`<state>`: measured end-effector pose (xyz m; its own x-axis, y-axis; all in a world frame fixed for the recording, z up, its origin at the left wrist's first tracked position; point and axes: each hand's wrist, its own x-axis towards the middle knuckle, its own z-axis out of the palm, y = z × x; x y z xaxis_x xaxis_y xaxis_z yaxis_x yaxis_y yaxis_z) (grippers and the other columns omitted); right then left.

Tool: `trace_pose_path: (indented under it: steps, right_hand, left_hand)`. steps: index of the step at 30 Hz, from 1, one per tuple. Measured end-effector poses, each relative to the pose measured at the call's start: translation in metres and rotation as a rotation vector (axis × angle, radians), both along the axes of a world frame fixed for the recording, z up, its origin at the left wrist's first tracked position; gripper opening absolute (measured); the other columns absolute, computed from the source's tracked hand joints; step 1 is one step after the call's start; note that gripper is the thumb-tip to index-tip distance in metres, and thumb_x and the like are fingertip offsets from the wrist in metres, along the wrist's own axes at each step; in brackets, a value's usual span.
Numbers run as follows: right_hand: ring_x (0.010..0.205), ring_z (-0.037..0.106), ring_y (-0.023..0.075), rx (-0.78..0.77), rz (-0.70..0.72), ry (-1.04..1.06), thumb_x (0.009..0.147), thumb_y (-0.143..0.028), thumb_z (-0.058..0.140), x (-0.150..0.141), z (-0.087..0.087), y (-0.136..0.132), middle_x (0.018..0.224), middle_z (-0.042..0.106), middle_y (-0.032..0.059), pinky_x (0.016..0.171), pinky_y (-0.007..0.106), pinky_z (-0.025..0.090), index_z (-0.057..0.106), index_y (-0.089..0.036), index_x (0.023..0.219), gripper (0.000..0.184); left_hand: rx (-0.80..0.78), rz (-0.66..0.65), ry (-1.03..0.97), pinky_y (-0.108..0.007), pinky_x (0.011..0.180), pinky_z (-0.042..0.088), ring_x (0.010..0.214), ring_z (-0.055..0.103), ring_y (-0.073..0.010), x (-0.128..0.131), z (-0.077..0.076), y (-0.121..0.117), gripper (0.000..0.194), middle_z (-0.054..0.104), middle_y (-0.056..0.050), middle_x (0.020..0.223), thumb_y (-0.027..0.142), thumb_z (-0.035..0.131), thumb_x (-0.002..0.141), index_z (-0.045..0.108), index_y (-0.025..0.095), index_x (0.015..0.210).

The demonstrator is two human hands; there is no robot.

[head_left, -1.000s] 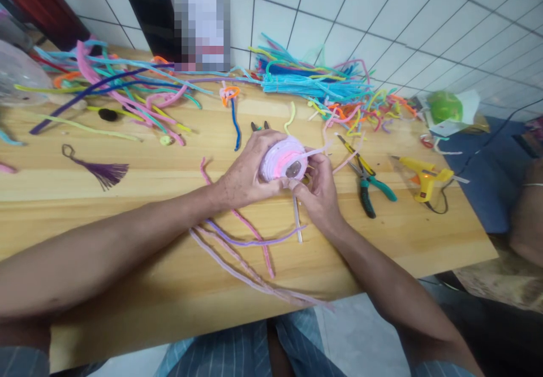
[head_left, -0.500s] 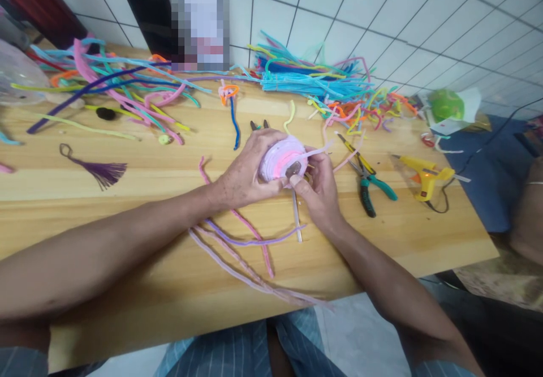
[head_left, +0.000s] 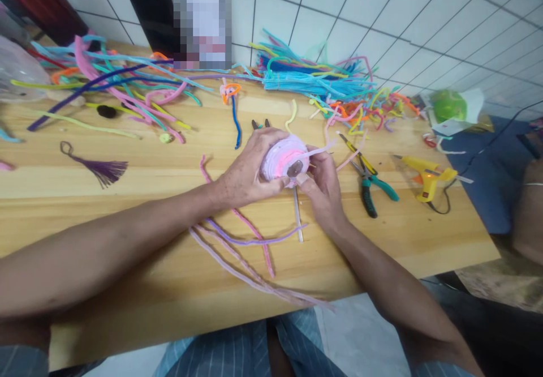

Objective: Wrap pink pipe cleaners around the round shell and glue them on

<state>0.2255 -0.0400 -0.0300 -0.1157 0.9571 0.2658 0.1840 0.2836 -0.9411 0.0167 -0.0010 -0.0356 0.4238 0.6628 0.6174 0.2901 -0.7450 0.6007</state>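
Note:
Between my hands is a round coil of lilac and pink pipe cleaner (head_left: pixel 276 153) with a dark oval spot on its face; one pale end sticks out to the right. My left hand (head_left: pixel 254 167) wraps around its left side, thumb along the lower edge. My right hand (head_left: pixel 323 187) grips its right side, with the thumb just below the dark spot and the other fingers partly hidden behind. Below the coil, a clear glue stick (head_left: pixel 298 215) lies on the table. Loose pink pipe cleaner (head_left: pixel 254 232) and purple pipe cleaner (head_left: pixel 250 242) lengths lie beside it.
Pliers (head_left: pixel 368 190) and a yellow glue gun (head_left: pixel 428 176) lie to the right. A purple tassel (head_left: pixel 99 167) is at the left. Bundled blue pipe cleaners (head_left: pixel 305 82) and loose colored ones line the back by the tiled wall. Another person's arm shows at the far right.
My right thumb has shifted slightly right and down off the dark spot, so more of it shows. Both hands still hold the coil in nearly the same place.

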Motion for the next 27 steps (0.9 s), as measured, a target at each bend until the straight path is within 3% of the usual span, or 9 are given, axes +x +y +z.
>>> trace_pose_path:
  steps: [5, 11, 20, 27]
  right_hand:
    - [0.119, 0.062, 0.0248, 0.010, -0.035, -0.034, 0.088, -0.052, 0.075, -0.0014, -0.0007, -0.0004, 0.131, 0.063, 0.0052, 0.106, 0.046, 0.053, 0.053, -0.033, 0.132, 0.053]
    - [0.121, 0.063, 0.0264, -0.008, 0.000, 0.014, 0.093, -0.053, 0.069, 0.0017, -0.0006, -0.0015, 0.130, 0.065, 0.0054, 0.106, 0.048, 0.054, 0.055, -0.033, 0.131, 0.046]
    - [0.117, 0.064, 0.0238, -0.019, -0.066, -0.038, 0.086, -0.043, 0.075, -0.0029, -0.0015, 0.0021, 0.127, 0.065, 0.0045, 0.104, 0.045, 0.054, 0.053, -0.032, 0.127, 0.048]
    - [0.118, 0.063, 0.0247, -0.040, -0.005, 0.037, 0.090, -0.049, 0.071, -0.0005, 0.0012, 0.0014, 0.123, 0.066, 0.0041, 0.103, 0.045, 0.055, 0.055, -0.032, 0.126, 0.044]
  left_hand:
    - [-0.024, -0.006, 0.018, -0.059, 0.122, 0.041, 0.144, 0.048, -0.0354, -0.0023, -0.0003, 0.0007, 0.071, 0.054, -0.018, 0.149, 0.051, 0.068, 0.093, 0.042, 0.022, 0.152]
    - [0.005, -0.019, 0.016, -0.059, 0.123, 0.041, 0.144, 0.048, -0.0355, -0.0030, -0.0003, 0.0010, 0.070, 0.054, -0.018, 0.150, 0.042, 0.069, 0.092, 0.040, 0.022, 0.153]
    - [-0.028, -0.003, 0.014, -0.059, 0.123, 0.041, 0.145, 0.048, -0.0359, -0.0021, -0.0015, 0.0018, 0.071, 0.054, -0.018, 0.149, 0.054, 0.068, 0.094, 0.043, 0.022, 0.152]
    - [-0.009, -0.014, 0.011, -0.058, 0.122, 0.042, 0.144, 0.049, -0.0355, -0.0034, -0.0020, 0.0019, 0.071, 0.054, -0.018, 0.149, 0.047, 0.071, 0.093, 0.041, 0.021, 0.153]
